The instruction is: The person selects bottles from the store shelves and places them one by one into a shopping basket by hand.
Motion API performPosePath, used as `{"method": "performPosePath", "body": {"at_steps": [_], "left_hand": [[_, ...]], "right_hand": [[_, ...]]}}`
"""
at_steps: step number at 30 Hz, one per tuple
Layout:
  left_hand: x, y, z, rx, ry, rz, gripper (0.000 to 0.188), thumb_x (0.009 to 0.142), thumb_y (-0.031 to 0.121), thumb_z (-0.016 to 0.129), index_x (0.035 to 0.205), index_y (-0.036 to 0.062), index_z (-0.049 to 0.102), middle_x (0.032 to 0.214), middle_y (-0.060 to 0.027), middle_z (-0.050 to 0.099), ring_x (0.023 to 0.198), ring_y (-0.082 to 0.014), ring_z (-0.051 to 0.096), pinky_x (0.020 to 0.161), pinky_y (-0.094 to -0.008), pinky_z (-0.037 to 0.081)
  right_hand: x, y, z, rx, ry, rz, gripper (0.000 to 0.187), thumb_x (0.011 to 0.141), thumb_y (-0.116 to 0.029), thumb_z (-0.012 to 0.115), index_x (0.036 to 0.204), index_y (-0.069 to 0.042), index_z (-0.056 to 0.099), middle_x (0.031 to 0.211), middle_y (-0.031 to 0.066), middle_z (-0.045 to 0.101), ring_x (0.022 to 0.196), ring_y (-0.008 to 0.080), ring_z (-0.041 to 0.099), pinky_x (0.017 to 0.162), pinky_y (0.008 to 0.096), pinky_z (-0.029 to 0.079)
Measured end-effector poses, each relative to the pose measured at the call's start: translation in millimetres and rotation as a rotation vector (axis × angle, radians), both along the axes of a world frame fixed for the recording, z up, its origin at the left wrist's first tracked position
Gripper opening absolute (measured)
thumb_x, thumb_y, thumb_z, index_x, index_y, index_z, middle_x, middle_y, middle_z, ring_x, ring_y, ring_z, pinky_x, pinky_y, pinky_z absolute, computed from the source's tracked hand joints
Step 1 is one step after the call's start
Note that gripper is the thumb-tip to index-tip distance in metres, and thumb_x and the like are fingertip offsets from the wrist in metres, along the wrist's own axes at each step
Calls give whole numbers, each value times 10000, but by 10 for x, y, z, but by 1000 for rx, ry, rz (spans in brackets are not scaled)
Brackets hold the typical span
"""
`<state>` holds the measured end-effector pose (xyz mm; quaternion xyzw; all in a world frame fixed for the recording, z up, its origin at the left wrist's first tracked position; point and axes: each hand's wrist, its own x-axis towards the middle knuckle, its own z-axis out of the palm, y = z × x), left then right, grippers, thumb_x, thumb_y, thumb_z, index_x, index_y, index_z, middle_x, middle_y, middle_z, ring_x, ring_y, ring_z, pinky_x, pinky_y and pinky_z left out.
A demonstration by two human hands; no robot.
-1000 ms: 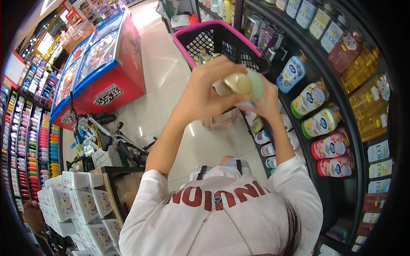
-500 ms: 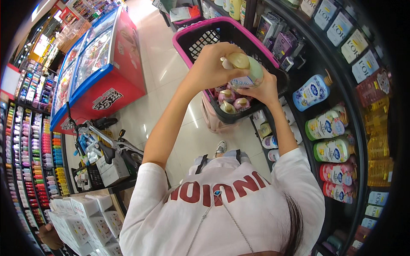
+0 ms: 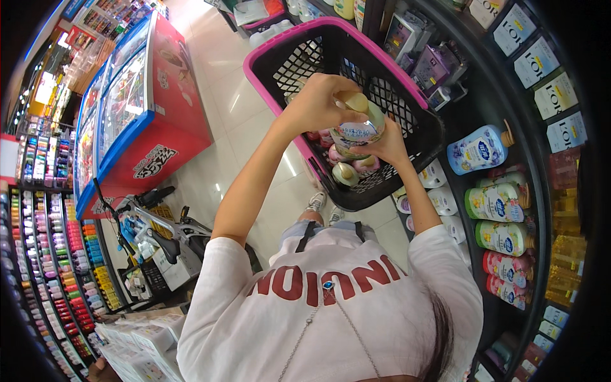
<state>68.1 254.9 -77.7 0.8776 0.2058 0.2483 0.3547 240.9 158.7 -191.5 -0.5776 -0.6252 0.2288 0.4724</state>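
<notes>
Bottle (image 3: 359,132) with a pale gold top is located in the upper center of the frame, held tilted between two bare hands.

At the left edge, a display rack (image 3: 60,267) carries rows of multicolored containers. To its right, in the upper left, stands a red chest freezer (image 3: 181,130) with a blue rim. Below the freezer, a bicycle (image 3: 169,249) is positioned near a white carton (image 3: 175,268); white packages (image 3: 143,349) occupy the lower left. Pale tiled floor (image 3: 245,121) extends from the upper center downward.

At upper center, the left hand (image 3: 323,106) has its grip closed around the upper part of the bottle, next to the gold top. The right hand (image 3: 387,145) has its grip closed around the lower body. Behind the hands is a black mesh basket (image 3: 270,48) with a pink rim; further bottles (image 3: 345,174) are visible inside it, toward its lower left end. The white shirt (image 3: 254,328) of the person fills the lower center.

On the right, dark shelving (image 3: 496,105) holds a blue pump bottle (image 3: 478,151). Green-and-white bottles (image 3: 498,204) are located below it, then pink bottles (image 3: 507,267). Amber containers (image 3: 563,274) line the far right.
</notes>
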Motion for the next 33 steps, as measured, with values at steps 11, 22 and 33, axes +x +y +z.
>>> {"method": "performPosePath", "body": {"at_steps": [11,22,33], "left_hand": [[41,777,-456,76,219,-199,370,560,120,800,880,0,661,793,-148,649,707,-265,636,683,-319,501],[22,1122,-808,284,382,-275,239,586,209,756,736,61,644,692,-126,612,703,-312,593,636,-395,472],[113,1087,-1178,349,576,-355,248,579,247,741,706,68,626,678,-133,615,645,-330,605,574,-407,475]], "right_hand": [[-322,506,-749,-89,393,-93,766,451,-206,887,1102,6,543,994,98,632,922,180,604,820,311,477],[-486,793,-1156,-214,267,-172,782,453,-225,885,1118,-21,528,1007,106,636,921,198,609,822,318,474],[-575,739,-1644,-417,254,-221,833,440,-274,893,1150,-39,527,1025,107,635,957,202,608,839,328,465]]}}
